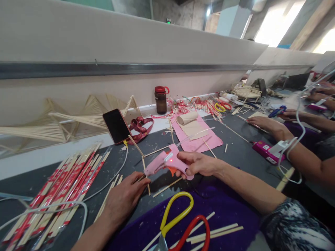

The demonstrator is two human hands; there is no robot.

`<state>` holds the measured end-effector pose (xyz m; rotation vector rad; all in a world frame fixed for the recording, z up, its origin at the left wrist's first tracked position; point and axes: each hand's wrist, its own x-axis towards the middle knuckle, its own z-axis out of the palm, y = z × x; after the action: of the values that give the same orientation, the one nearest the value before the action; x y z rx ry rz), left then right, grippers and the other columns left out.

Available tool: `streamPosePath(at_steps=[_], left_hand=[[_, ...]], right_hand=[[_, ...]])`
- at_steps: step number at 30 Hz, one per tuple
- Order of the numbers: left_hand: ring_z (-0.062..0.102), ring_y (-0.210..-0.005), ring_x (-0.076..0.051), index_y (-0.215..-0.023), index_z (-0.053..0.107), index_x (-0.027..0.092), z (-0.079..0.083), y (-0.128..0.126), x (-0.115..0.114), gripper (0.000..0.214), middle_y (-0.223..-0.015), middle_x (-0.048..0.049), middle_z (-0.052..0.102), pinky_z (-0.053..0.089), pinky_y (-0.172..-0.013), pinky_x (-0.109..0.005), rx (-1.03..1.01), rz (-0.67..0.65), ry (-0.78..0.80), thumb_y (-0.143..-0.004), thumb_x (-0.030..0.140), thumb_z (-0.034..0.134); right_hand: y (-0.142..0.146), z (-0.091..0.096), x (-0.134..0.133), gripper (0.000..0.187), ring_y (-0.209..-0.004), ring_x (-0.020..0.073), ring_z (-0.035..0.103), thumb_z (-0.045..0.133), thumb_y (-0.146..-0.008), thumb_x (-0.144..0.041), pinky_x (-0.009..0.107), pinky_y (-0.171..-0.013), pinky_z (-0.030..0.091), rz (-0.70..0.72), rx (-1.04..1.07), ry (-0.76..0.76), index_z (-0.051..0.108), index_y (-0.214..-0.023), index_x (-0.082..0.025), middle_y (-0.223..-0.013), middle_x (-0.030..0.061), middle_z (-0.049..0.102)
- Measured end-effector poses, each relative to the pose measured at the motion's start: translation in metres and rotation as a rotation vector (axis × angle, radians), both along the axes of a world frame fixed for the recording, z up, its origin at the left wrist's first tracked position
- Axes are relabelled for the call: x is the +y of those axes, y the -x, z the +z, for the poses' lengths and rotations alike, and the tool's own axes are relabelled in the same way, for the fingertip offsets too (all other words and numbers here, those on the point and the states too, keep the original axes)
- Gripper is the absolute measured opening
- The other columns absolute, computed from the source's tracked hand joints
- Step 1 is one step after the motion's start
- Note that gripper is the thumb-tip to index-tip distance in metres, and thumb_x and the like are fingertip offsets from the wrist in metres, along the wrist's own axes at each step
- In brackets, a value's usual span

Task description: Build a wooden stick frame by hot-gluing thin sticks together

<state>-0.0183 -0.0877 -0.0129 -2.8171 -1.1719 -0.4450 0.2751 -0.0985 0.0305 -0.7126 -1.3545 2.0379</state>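
Note:
My right hand (pixel 200 164) is wrapped round the handle of a pink hot glue gun (pixel 159 162) with an orange trigger and a small red light. Its nozzle points left and down, close to the fingertips of my left hand (pixel 125 193). Those fingers are closed on a thin wooden stick (pixel 142 177), mostly hidden by the hand. Beside them, another stick (pixel 143 165) belongs to a loose outline of sticks on the dark table. Scissors with yellow and red handles (pixel 176 205) lie nearest me on a purple cloth (pixel 146 223), among several loose sticks (pixel 217 232).
Packs of sticks in red-and-clear wrapping (pixel 62 188) lie left, crossed by a white cable (pixel 104 190). A phone (pixel 116 126) leans against a stick structure (pixel 78 122). Behind are a dark bottle (pixel 160 101) and pink sheet (pixel 211 141). A co-worker's hands (pixel 269 123) work at right.

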Motion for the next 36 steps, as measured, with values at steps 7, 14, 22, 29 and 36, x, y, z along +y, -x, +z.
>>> streamPosePath(at_steps=[7, 14, 22, 29, 36], left_hand=[[0.066, -0.078, -0.013, -0.096, 0.068, 0.03, 0.003, -0.001, -0.001, 0.031, -0.098, -0.0025, 0.066, 0.047, -0.057, -0.019, 0.02, -0.003, -0.014, -0.092, 0.03, 0.037], [0.064, -0.081, -0.01, -0.098, 0.066, 0.029, -0.001, 0.002, 0.001, 0.027, -0.099, -0.0005, 0.064, 0.047, -0.062, -0.018, -0.026, -0.024, 0.084, -0.092, 0.03, 0.04], [0.063, -0.08, -0.012, -0.097, 0.066, 0.027, 0.003, -0.003, -0.001, 0.027, -0.097, -0.0017, 0.064, 0.047, -0.062, -0.02, -0.017, -0.006, 0.084, -0.092, 0.032, 0.04], [0.06, -0.084, -0.012, -0.101, 0.064, 0.028, 0.002, -0.006, -0.007, 0.024, -0.102, -0.0005, 0.062, 0.043, -0.064, -0.021, -0.009, 0.028, 0.158, -0.091, 0.031, 0.042], [0.058, -0.082, -0.011, -0.1, 0.065, 0.029, 0.001, -0.008, -0.007, 0.022, -0.1, 0.0003, 0.062, 0.04, -0.062, -0.021, -0.056, 0.018, 0.188, -0.091, 0.031, 0.045]], right_hand=[[0.0, -0.002, -0.012, 0.048, -0.071, 0.0069, 0.059, 0.068, -0.063, -0.009, 0.015, -0.058, 0.043, -0.004, 0.023, 0.049, 0.05, -0.107, -0.015, -0.093, 0.0037, 0.062], [-0.046, 0.005, -0.007, 0.048, -0.06, 0.0081, 0.054, 0.071, -0.059, -0.019, 0.019, -0.052, 0.038, -0.286, -0.114, -0.018, 0.048, -0.102, -0.016, -0.081, 0.0008, 0.062], [-0.114, 0.0, 0.07, 0.032, -0.054, 0.0065, 0.034, 0.066, -0.062, -0.037, 0.021, -0.05, 0.023, -0.584, -0.912, -0.534, 0.04, -0.063, -0.019, -0.06, -0.0077, 0.034], [-0.119, -0.016, 0.087, 0.031, -0.054, 0.0091, 0.034, 0.061, -0.074, -0.045, 0.028, -0.055, 0.021, -0.496, -1.399, -0.708, 0.051, -0.064, -0.017, -0.057, -0.002, 0.043], [-0.024, 0.004, 0.015, 0.017, -0.072, 0.0137, 0.056, 0.053, -0.087, -0.03, 0.025, -0.065, 0.04, -0.242, -1.055, -1.268, 0.063, -0.093, -0.018, -0.083, 0.005, 0.062]])
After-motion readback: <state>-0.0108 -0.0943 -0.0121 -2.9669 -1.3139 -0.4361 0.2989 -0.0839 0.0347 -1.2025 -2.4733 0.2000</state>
